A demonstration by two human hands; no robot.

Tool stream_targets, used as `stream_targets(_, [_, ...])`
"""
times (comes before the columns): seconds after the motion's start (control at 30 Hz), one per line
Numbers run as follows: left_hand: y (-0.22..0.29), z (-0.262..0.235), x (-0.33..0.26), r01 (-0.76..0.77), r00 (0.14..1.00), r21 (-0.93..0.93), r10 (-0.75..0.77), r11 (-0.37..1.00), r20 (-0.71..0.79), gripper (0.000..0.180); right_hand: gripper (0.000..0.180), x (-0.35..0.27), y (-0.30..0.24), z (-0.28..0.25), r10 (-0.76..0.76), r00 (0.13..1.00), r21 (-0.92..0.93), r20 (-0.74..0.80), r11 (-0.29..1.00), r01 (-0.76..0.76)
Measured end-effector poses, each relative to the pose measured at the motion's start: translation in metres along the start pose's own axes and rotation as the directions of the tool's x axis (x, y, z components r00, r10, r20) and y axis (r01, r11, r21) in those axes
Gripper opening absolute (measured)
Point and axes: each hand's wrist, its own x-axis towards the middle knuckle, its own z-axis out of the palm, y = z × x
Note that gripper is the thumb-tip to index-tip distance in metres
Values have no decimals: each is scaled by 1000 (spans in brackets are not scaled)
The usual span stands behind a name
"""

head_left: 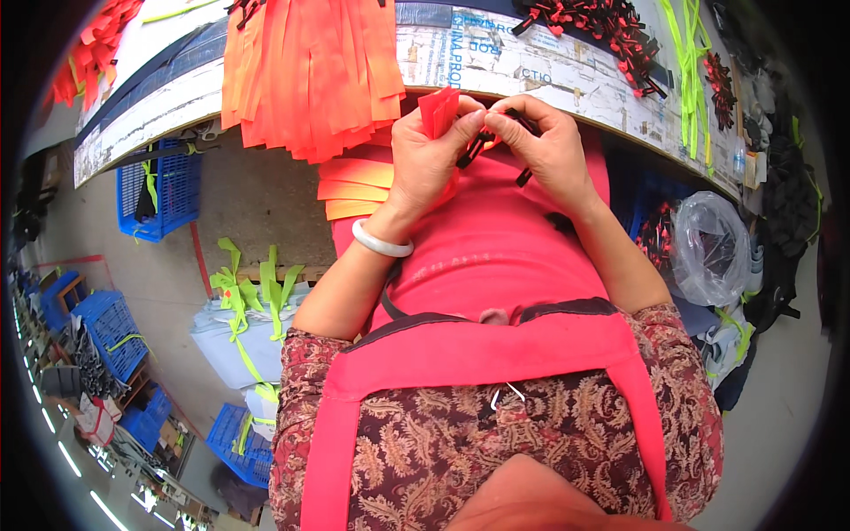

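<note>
My left hand (420, 161) is closed on an orange-red fabric strip (438, 112), whose folded end stands up above the fingers. My right hand (552, 152) meets it fingertip to fingertip, pinching a small black strap-like piece (524, 122). More black ends (473, 150) show between the two hands; how they join the strip is hidden by the fingers. Beneath the left wrist, a fan of orange strips (354, 188) lies across the red apron (496, 257) on my lap.
Ahead is a worktable (567, 75) with a patched edge. A thick bundle of orange strips (310, 75) hangs over it. Red-and-black pieces (611, 40) and yellow-green ribbons (689, 80) lie on the right. Blue crates (168, 190) and tied fabric stacks (226, 341) stand at left; a plastic bag (711, 248) at right.
</note>
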Motion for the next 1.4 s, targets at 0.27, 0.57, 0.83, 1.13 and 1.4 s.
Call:
stream_targets(0.27, [4,-8,-7,69,995,45,-72,997,67,3,12,-6,22,8,-306,951,-286,45,908,306])
stream_targets(0.57, [21,-21,-10,265,961,-50,-260,963,90,5,12,-7,15,15,-340,935,-348,101,868,354])
stream_targets(0.83, [30,-19,-15,160,977,33,-163,987,140,15,10,-6,4,15,-64,992,64,109,996,57])
stream_targets(1.13, [42,-16,-10,52,974,170,-88,984,209,16,8,1,5,17,-166,979,14,120,986,165])
stream_targets(1.4, [27,-23,-24,83,982,273,-125,959,144,17,6,29,-16,21,-258,960,25,108,966,257])
